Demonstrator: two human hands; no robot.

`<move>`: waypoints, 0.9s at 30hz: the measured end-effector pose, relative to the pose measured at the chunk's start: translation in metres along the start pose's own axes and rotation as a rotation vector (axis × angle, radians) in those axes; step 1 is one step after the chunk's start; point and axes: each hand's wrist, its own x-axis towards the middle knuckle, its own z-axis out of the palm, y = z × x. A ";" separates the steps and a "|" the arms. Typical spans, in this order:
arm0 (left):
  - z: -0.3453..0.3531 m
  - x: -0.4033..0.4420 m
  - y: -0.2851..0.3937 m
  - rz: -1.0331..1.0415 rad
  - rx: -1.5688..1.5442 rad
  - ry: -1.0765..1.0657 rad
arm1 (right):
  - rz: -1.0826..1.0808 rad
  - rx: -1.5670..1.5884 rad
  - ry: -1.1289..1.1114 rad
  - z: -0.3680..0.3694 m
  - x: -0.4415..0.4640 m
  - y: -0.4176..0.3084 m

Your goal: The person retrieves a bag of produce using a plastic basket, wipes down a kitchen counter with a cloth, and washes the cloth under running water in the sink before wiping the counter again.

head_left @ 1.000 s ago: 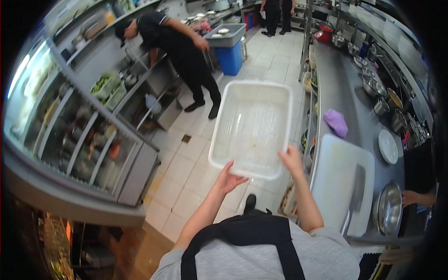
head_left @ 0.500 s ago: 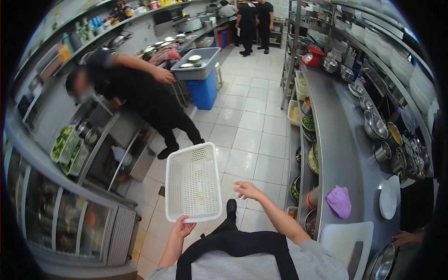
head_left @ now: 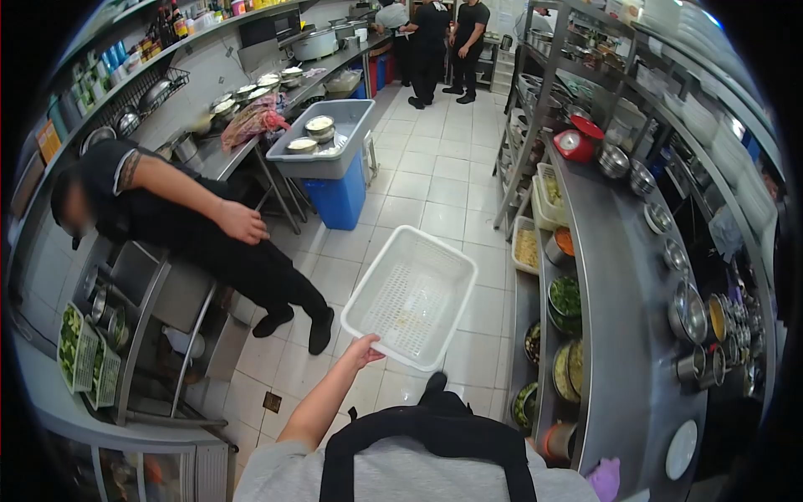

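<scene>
My left hand (head_left: 363, 352) grips the near left corner of a white perforated plastic basket (head_left: 361, 306), its fingers closed over the rim. The basket hangs tilted over the tiled floor in front of me, with its inside facing up. A few small yellowish bits lie on its bottom. My right hand is out of the picture.
A co-worker (head_left: 226, 234) in black leans over the sink on the left. Ahead, a grey tub (head_left: 335, 163) with metal bowls sits on a blue bin (head_left: 336, 199). A steel counter (head_left: 619, 318) runs along my right, food containers below. Several people stand far back.
The basket has swung to the right and turned at an angle, still in my left hand. My right hand has left the view. The view has moved forward along the aisle.
</scene>
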 end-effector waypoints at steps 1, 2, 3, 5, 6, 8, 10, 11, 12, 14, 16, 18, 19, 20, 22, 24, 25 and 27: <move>0.007 0.022 0.018 0.003 0.075 -0.009 | 0.002 -0.038 -0.058 0.001 0.001 -0.010; 0.013 0.044 0.036 0.005 0.076 -0.006 | -0.009 -0.070 -0.101 0.002 0.008 -0.022; 0.020 0.067 0.053 0.009 0.121 0.018 | -0.030 -0.095 -0.133 0.004 0.020 -0.033; 0.036 0.110 0.085 0.016 0.175 0.038 | -0.097 -0.147 -0.172 0.007 0.049 -0.062; 0.038 0.131 0.098 0.032 0.258 0.141 | -0.153 -0.172 -0.183 0.008 0.067 -0.079; 0.032 0.172 0.128 0.113 0.471 0.347 | -0.362 -0.206 -0.173 0.002 0.109 -0.127; -0.004 0.221 0.144 0.218 0.773 0.546 | -0.781 -0.194 -0.062 -0.011 0.160 -0.190; -0.004 0.227 0.164 0.258 0.945 0.641 | -0.895 -0.194 0.000 -0.020 0.182 -0.236; -0.003 0.230 0.176 0.182 1.138 0.728 | -0.630 -0.367 -0.083 -0.023 0.213 -0.299; 0.014 0.222 0.204 0.053 1.405 0.830 | -0.369 -0.439 -0.032 -0.066 0.230 -0.468; 0.001 0.230 0.213 -0.075 1.456 0.856 | -0.583 -0.291 0.037 -0.086 0.258 -0.578; -0.007 0.241 0.215 -0.227 1.396 0.906 | -0.800 -0.117 0.124 -0.085 0.297 -0.670; -0.014 0.249 0.210 -0.305 1.362 0.947 | -0.869 -0.052 0.088 -0.088 0.310 -0.714; -0.026 0.253 0.202 -0.270 1.317 0.924 | -0.874 -0.050 0.085 -0.090 0.320 -0.751; -0.056 0.266 0.177 -0.337 1.142 0.939 | -0.832 0.104 -0.057 -0.093 0.336 -0.813; -0.058 0.269 0.177 -0.446 1.080 0.906 | -0.869 0.041 -0.015 -0.092 0.354 -0.841; -0.057 0.276 0.179 -0.482 1.078 0.876 | -0.906 -0.034 0.037 -0.091 0.365 -0.847; -0.046 0.302 0.205 -0.492 1.094 0.804 | -0.776 -0.173 0.036 -0.074 0.416 -0.828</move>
